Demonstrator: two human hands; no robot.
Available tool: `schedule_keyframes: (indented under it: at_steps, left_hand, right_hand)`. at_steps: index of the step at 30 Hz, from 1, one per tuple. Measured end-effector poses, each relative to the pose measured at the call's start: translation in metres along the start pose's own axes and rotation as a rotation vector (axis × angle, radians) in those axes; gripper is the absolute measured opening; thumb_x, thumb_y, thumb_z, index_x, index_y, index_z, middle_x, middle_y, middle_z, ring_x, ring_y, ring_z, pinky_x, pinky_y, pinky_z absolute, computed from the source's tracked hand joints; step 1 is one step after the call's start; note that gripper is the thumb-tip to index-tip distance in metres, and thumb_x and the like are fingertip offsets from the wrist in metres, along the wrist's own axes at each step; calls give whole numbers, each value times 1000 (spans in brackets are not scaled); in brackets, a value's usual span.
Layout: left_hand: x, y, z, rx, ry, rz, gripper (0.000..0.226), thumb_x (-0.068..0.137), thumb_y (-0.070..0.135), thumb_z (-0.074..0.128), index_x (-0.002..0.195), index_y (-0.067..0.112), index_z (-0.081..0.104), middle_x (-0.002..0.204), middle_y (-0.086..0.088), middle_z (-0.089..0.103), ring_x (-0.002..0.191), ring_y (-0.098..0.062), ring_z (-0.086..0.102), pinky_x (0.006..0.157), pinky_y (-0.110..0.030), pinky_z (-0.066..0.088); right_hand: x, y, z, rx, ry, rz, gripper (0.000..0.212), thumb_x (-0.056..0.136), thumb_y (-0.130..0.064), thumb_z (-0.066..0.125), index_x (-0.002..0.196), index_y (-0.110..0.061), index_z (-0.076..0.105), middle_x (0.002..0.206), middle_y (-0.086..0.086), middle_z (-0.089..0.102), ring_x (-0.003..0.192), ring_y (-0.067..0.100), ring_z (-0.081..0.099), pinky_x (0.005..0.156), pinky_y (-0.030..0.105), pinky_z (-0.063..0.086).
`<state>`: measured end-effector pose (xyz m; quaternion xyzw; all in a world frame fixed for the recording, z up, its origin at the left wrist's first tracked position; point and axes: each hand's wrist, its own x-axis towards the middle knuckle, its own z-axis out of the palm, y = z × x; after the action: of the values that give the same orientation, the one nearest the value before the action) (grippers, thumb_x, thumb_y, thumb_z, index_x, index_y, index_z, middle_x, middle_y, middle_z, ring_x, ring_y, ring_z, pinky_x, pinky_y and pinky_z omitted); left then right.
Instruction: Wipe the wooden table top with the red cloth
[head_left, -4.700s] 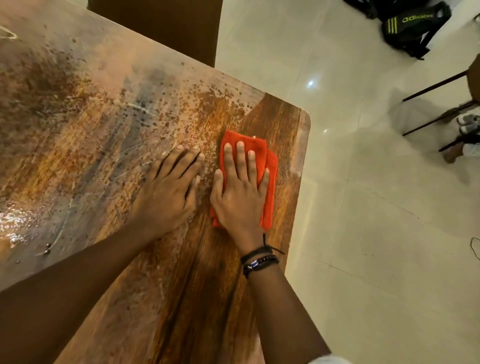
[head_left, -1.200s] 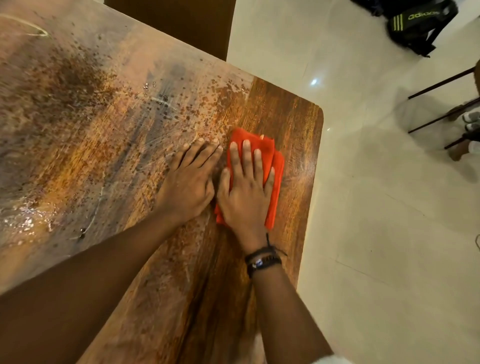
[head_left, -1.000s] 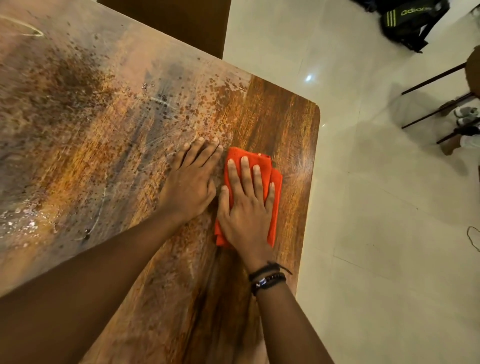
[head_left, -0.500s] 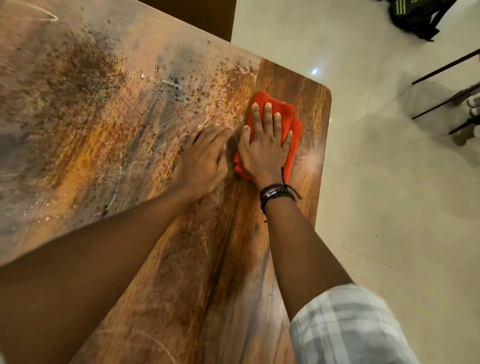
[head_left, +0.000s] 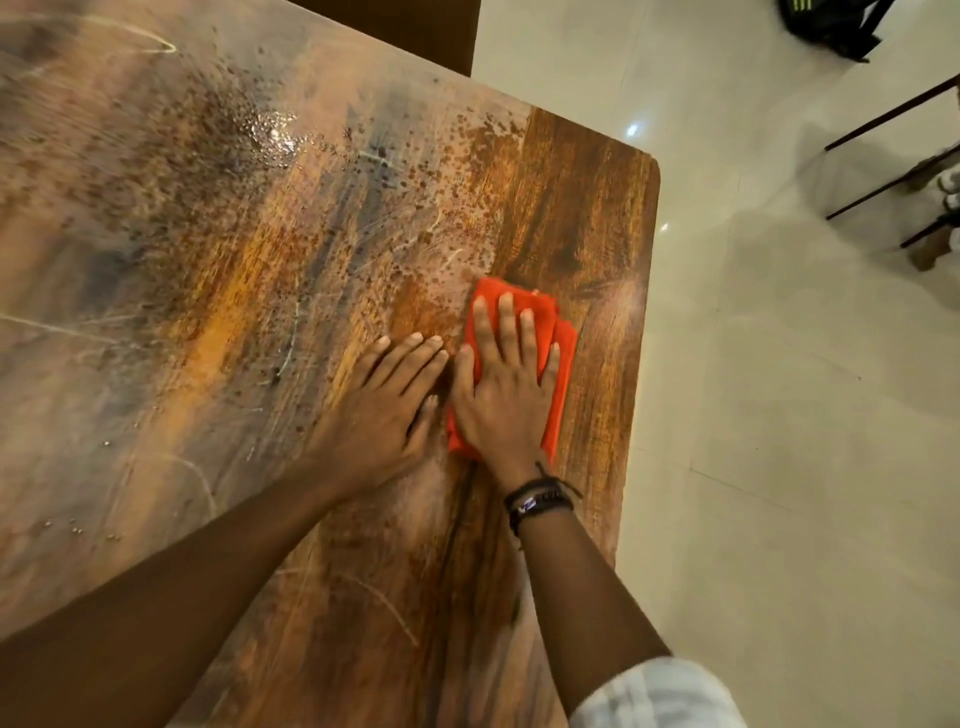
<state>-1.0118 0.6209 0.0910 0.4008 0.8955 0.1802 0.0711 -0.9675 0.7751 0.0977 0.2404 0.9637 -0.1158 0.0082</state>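
Observation:
The folded red cloth (head_left: 560, 343) lies flat on the wooden table top (head_left: 582, 197), near the table's right edge. My right hand (head_left: 504, 395) presses down on the cloth with straight, spread fingers and covers most of it. Directly to its left, my left hand (head_left: 384, 405) rests flat on the bare wood, fingers straight, its thumb side close against the right hand. The strip of wood along the right edge looks dark and clean; the wood to the left is hazy with specks and water droplets.
The table's rounded far right corner (head_left: 644, 161) and right edge drop to a pale tiled floor (head_left: 779, 467). A dark chair back (head_left: 395, 26) stands beyond the far edge. A black bag (head_left: 831, 26) and thin chair legs (head_left: 893, 171) are at the upper right.
Over the last half second my right hand has drawn the cloth back toward me, away from the far corner. Before that it pushed the cloth forward. My left hand stayed flat beside it.

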Motion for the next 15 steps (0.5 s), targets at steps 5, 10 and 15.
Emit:
schedule_keyframes:
  at_steps: [5,10,15]
  left_hand:
    - [-1,-1,2,43,-27,10,56,103,36,23,152,11,33,157,-6,35,149,-21,24,123,-46,15]
    - [-3,2,0,39,-21,-1,55,103,35,24,151,11,34,157,-5,36,149,-21,25,123,-46,15]
    - [-4,3,-6,51,-44,6,56,101,31,22,151,8,34,158,-9,35,149,-24,25,122,-48,17]
  right_hand:
    - [79,-5,-7,61,-33,70,56,107,-45,25,159,-37,6,169,-9,-2,156,13,-5,124,54,-7]
    - [75,-7,-6,74,-38,63,56,107,-43,26,160,-35,6,169,-7,-3,156,14,-4,124,52,-8]
    - [-15,-16,2,38,1,29,58,106,-44,27,160,-34,9,169,-8,-2,155,11,-7,124,50,-7]
